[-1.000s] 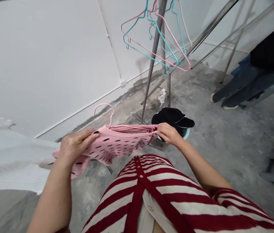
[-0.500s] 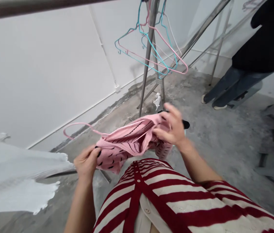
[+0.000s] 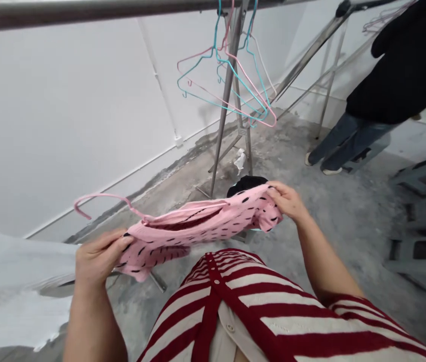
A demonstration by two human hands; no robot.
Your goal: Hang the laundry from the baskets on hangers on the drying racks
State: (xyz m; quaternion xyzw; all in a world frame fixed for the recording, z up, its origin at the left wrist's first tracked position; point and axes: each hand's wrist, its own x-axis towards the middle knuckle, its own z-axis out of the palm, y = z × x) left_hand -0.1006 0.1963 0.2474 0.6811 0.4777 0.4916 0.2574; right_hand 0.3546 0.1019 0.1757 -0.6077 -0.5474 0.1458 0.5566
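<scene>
A pink knit garment (image 3: 197,234) with short black dashes is stretched sideways in front of my body. My left hand (image 3: 101,254) is closed on its left end, thumb on top. At the right end my right hand (image 3: 286,200) pinches the cloth between thumb and fingers. A pink hanger (image 3: 101,196) sits in the garment's opening; its hook sticks out to the upper left, and most of its frame is hidden in the cloth.
Blue and pink hangers (image 3: 222,105) hang from a metal rail (image 3: 84,14) on a stand. White cloth (image 3: 16,286) hangs at left. Something black (image 3: 246,185) lies behind the garment. A person in dark clothes (image 3: 397,70) stands at right, near grey plastic stools (image 3: 424,251).
My hands have moved apart, pulling the garment out wider and straighter. My right hand, loose and spread before, now grips the right end. The hanger hook has shifted left.
</scene>
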